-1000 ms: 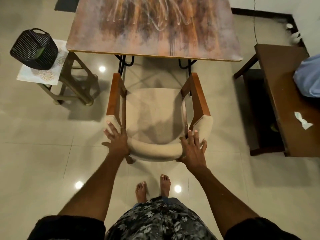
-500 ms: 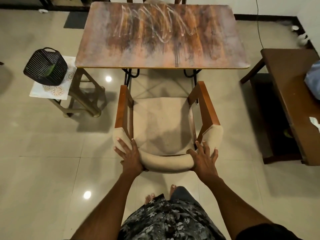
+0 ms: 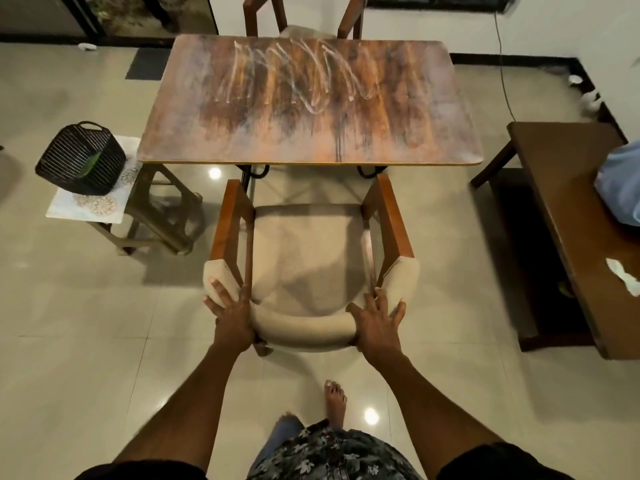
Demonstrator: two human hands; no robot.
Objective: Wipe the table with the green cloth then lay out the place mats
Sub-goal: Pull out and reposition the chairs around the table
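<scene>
basket (image 3: pixel 80 160): one, black, on a stool left of the worktop, a green cloth (image 3: pixel 92 164) showing inside, well apart from both hands | worktop (image 3: pixel 308 105): one, smeared with white streaks | chair (image 3: pixel 311 271): one nearest, backrest gripped by left hand (image 3: pixel 231 315) and right hand (image 3: pixel 375 323), fingers spread over the padding
</scene>
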